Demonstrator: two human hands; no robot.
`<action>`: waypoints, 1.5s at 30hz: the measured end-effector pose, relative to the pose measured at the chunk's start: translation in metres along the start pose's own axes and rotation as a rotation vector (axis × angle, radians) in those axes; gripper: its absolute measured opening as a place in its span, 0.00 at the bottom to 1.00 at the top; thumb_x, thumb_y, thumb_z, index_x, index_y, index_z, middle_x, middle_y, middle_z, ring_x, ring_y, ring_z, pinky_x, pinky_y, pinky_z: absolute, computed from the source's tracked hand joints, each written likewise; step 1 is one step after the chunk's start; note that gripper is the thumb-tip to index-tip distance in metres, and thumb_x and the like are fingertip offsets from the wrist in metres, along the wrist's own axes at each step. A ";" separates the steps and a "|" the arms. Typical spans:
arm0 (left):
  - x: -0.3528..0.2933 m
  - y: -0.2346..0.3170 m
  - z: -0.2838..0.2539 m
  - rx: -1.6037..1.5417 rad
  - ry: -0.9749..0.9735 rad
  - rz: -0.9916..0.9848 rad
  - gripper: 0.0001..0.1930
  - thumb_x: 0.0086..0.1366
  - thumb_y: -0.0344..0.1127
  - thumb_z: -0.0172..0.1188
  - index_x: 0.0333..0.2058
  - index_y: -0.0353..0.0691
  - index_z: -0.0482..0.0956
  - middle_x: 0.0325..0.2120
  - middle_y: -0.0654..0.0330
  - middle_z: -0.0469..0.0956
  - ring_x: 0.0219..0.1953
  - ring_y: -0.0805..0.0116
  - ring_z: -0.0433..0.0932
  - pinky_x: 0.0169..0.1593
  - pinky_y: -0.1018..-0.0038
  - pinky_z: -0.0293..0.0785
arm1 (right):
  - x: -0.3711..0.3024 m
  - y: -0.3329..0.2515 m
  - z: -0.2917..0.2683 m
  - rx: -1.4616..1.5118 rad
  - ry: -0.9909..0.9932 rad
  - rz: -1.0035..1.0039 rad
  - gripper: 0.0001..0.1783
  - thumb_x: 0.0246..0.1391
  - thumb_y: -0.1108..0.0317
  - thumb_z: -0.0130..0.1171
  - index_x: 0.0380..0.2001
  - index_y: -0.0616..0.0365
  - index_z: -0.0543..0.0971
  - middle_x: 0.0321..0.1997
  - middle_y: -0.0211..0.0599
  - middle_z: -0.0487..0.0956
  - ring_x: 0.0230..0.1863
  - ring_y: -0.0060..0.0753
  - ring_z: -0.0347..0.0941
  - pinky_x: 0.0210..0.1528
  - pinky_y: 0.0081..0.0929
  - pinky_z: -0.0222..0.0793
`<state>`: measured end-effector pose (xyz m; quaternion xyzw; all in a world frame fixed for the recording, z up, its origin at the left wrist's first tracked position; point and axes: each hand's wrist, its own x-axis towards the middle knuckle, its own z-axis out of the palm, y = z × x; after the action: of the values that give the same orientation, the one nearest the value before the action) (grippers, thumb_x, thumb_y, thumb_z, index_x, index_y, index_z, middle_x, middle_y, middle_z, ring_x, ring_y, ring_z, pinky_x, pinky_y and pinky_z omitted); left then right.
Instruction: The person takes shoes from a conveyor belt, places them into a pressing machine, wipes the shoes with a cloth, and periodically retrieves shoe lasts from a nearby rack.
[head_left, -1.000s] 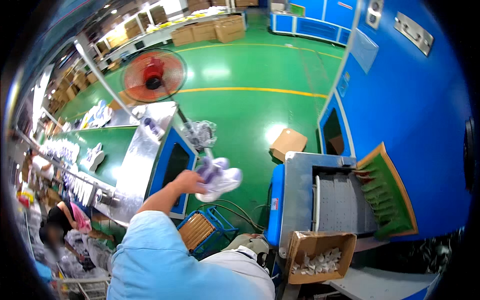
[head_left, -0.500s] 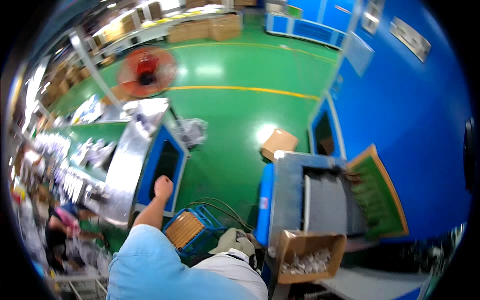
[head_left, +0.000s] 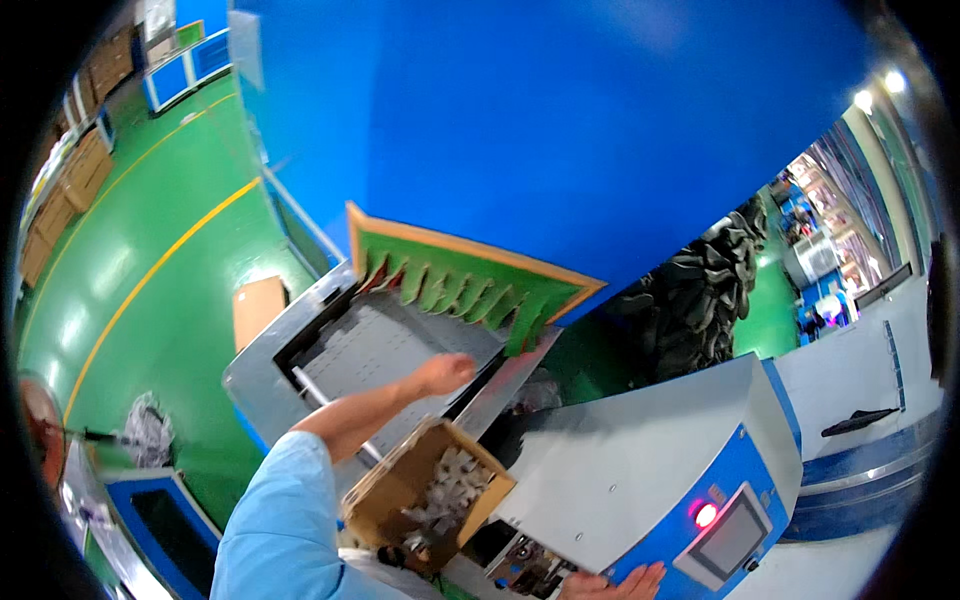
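My left hand (head_left: 447, 373) reaches out over the grey conveyor bed (head_left: 400, 335) of a machine, its fingers curled in and slightly blurred. Nothing shows in it. Below that forearm sits an open cardboard box (head_left: 385, 482) with many small whitish pieces (head_left: 455, 490) inside. At the lower edge my right hand (head_left: 615, 582) lies with fingers stretched on the blue front of a white machine (head_left: 620, 450). Beside it are a lit red button (head_left: 706, 515) and a dark screen (head_left: 730, 540). The right forearm is out of view.
A fringed green curtain in a wooden-edged board (head_left: 470, 285) hangs over the bed from a large blue cabinet (head_left: 480, 130). Dark, sole-like pieces (head_left: 700, 300) are heaped behind. A cardboard box (head_left: 260, 310) lies on the green floor, with a plastic bag (head_left: 150, 430) farther left.
My view has swung to the right. My left hand has gone from beside the metal-topped table to above the conveyor bed. My right hand has come into view on the white machine.
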<state>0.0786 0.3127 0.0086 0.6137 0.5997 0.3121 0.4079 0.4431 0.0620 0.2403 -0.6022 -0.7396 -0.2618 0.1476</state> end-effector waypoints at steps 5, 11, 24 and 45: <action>0.176 0.023 -0.008 0.529 0.045 -0.226 0.25 0.61 0.45 0.55 0.55 0.40 0.72 0.50 0.50 0.75 0.51 0.49 0.74 0.54 0.54 0.70 | -0.002 -0.001 -0.001 0.027 -0.097 0.023 0.33 0.60 0.60 0.52 0.64 0.61 0.56 0.68 0.50 0.59 0.69 0.52 0.53 0.67 0.51 0.48; 0.301 -0.018 -0.005 0.644 0.120 -0.330 0.27 0.58 0.45 0.57 0.55 0.40 0.70 0.51 0.50 0.74 0.52 0.48 0.73 0.54 0.54 0.69 | 0.012 0.001 -0.003 0.020 -0.154 0.077 0.31 0.58 0.62 0.53 0.62 0.61 0.59 0.66 0.50 0.61 0.68 0.53 0.55 0.66 0.53 0.50; 0.382 -0.079 0.067 0.790 0.124 -0.262 0.34 0.52 0.45 0.63 0.57 0.38 0.67 0.54 0.49 0.71 0.53 0.46 0.70 0.56 0.54 0.66 | 0.007 -0.011 -0.010 -0.046 -0.274 0.252 0.26 0.55 0.67 0.55 0.56 0.60 0.65 0.63 0.51 0.65 0.65 0.55 0.60 0.64 0.55 0.54; 0.086 -0.180 0.020 0.449 0.145 0.154 0.46 0.42 0.45 0.72 0.60 0.35 0.62 0.57 0.48 0.66 0.56 0.44 0.66 0.59 0.55 0.61 | -0.040 -0.065 -0.044 -0.029 -0.138 0.366 0.19 0.53 0.74 0.57 0.50 0.62 0.73 0.57 0.53 0.71 0.59 0.57 0.67 0.60 0.56 0.63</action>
<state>0.0164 0.3859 -0.1674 0.7089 0.6330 0.2446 0.1923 0.3855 -0.0045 0.2417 -0.7453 -0.6221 -0.1994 0.1330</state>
